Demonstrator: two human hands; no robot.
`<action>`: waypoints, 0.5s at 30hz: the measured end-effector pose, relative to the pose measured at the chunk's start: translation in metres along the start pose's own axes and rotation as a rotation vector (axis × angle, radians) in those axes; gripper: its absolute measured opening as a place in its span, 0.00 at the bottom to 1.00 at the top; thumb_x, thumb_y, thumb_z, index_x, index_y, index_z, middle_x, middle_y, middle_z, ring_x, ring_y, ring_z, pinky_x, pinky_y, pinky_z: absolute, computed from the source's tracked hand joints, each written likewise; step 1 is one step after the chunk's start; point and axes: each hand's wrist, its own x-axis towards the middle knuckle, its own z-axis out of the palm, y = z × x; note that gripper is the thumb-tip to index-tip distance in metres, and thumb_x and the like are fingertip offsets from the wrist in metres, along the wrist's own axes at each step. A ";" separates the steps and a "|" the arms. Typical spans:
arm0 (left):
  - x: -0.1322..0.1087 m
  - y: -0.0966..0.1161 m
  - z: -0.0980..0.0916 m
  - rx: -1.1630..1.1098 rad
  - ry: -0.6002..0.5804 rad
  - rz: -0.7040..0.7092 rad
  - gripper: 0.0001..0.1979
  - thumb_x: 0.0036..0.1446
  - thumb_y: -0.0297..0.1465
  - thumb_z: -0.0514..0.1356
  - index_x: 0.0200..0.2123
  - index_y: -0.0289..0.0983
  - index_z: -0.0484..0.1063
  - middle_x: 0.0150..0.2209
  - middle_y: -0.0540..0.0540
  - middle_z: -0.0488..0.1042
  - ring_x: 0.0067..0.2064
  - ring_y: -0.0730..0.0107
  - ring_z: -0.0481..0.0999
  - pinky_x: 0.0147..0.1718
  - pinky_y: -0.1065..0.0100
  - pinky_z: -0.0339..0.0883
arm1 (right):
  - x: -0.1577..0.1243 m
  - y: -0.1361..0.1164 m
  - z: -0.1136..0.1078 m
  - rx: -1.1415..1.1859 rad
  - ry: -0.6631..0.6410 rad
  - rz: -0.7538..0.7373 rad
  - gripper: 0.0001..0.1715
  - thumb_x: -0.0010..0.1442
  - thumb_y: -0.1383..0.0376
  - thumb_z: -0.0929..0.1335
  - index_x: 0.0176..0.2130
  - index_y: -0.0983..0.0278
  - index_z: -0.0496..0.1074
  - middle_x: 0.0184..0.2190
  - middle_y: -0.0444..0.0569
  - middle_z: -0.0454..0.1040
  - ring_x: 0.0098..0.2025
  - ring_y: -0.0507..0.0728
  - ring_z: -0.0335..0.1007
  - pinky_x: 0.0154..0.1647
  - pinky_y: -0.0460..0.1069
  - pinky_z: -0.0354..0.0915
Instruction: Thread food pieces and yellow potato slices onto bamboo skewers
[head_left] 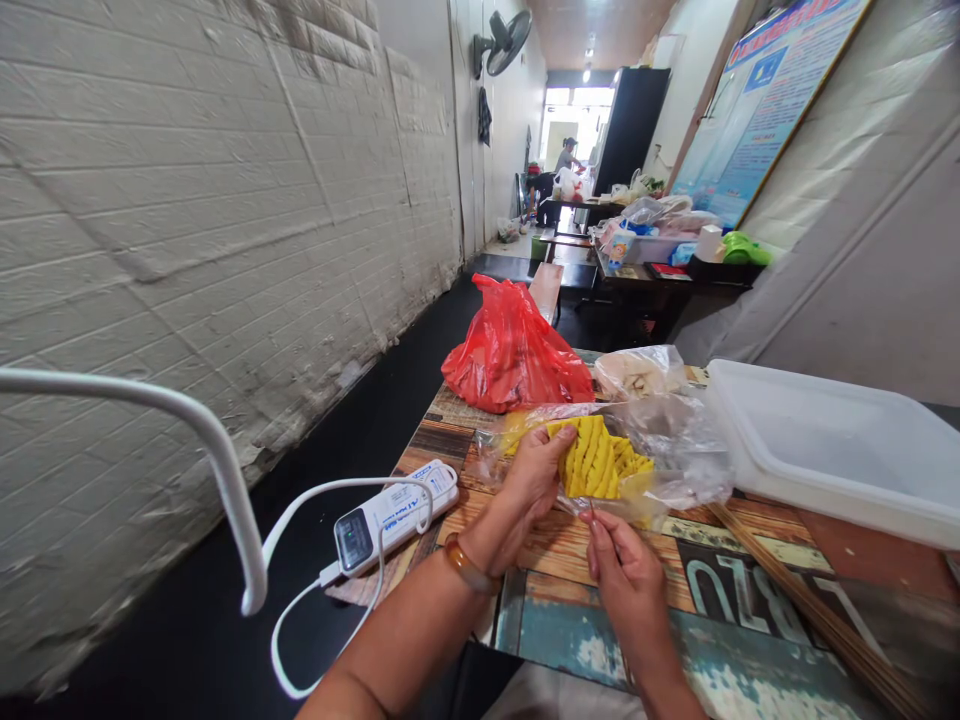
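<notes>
My left hand (pixel 534 468), with an amber-coloured bangle at the wrist, is closed on a yellow folded piece of food (pixel 589 458) with deep ridges. Its exact kind I cannot tell. Just below it, my right hand (pixel 628 565) pinches a thin skewer (pixel 592 508) whose upper end points at the food's lower edge. Whether the tip has entered the food is unclear. Under and behind the yellow piece spreads a clear plastic bag (pixel 686 450). To the right lies a bundle of thin wooden skewers (pixel 806 600) on the patterned table (pixel 555 590).
A red plastic bag (pixel 514 345) stands at the table's far left, beside a clear bag of pale food (pixel 641 372). The white tub (pixel 832 515) occupies the right side. At left, a white power bank (pixel 397 515) trails a cable (pixel 274 640). Another person (pixel 568 155) is far back.
</notes>
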 end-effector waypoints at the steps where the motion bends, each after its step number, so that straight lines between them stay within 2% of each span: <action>1: 0.000 0.000 0.000 -0.002 0.002 0.002 0.23 0.38 0.43 0.70 0.34 0.33 0.77 0.32 0.43 0.78 0.39 0.61 0.77 0.40 0.65 0.68 | 0.001 0.000 0.000 0.009 -0.002 0.000 0.25 0.60 0.49 0.62 0.43 0.67 0.73 0.16 0.39 0.60 0.19 0.50 0.58 0.21 0.45 0.56; 8: 0.001 -0.001 -0.001 -0.004 0.010 0.021 0.21 0.38 0.40 0.71 0.35 0.33 0.77 0.32 0.43 0.78 0.38 0.62 0.77 0.39 0.66 0.68 | 0.004 -0.001 0.002 0.004 -0.020 0.010 0.23 0.61 0.49 0.62 0.39 0.66 0.72 0.16 0.39 0.61 0.19 0.50 0.58 0.22 0.45 0.56; 15: 0.000 -0.002 0.000 -0.021 0.028 0.006 0.21 0.38 0.39 0.71 0.35 0.32 0.77 0.32 0.43 0.78 0.37 0.63 0.77 0.38 0.67 0.68 | 0.005 0.002 0.003 0.037 -0.025 0.001 0.21 0.61 0.51 0.62 0.38 0.65 0.71 0.17 0.38 0.60 0.19 0.50 0.57 0.22 0.45 0.55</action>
